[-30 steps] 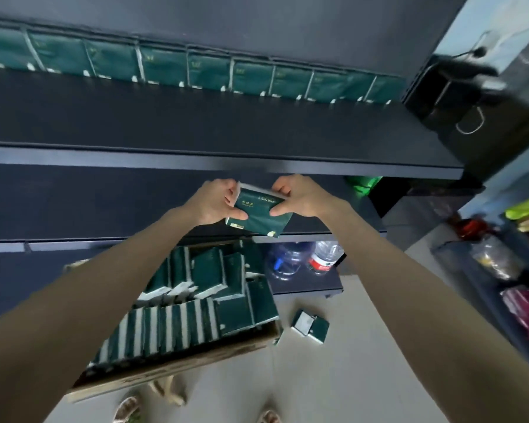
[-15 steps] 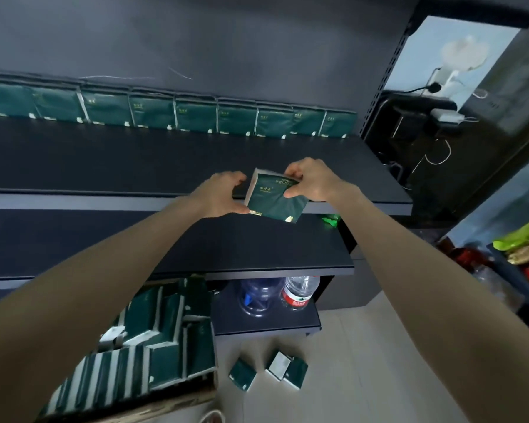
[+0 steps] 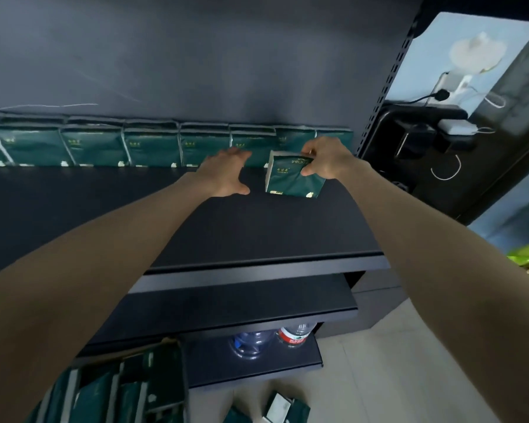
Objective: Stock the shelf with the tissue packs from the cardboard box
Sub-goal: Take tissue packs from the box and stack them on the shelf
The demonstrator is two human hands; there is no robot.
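Shelving: a dark shelf (image 3: 257, 233) runs wide under a grey back wall, with two lower boards beneath it.
Stock in place: a row of packs (image 3: 153, 146) stands upright, side by side, along the wall and reaches nearly to the right post.
Box: the cardboard box (image 3: 110, 389) sits bottom left and holds many green packs on edge. That corner is dim, so I cannot count them.
Left: my left hand (image 3: 226, 175) holds nothing, fingers spread and straight, just beside the pack.
Right: my right hand (image 3: 327, 158) pinches the top edge between thumb and fingers.
Item: the tissue pack (image 3: 290, 180) is slightly tilted, low over the shelf, in front of the row's right end.
Handling: I judge it light and soft, with slick film. I would grip it across the top or by the short sides, and gently.
Floor: some loose packs (image 3: 284, 407) lie below.
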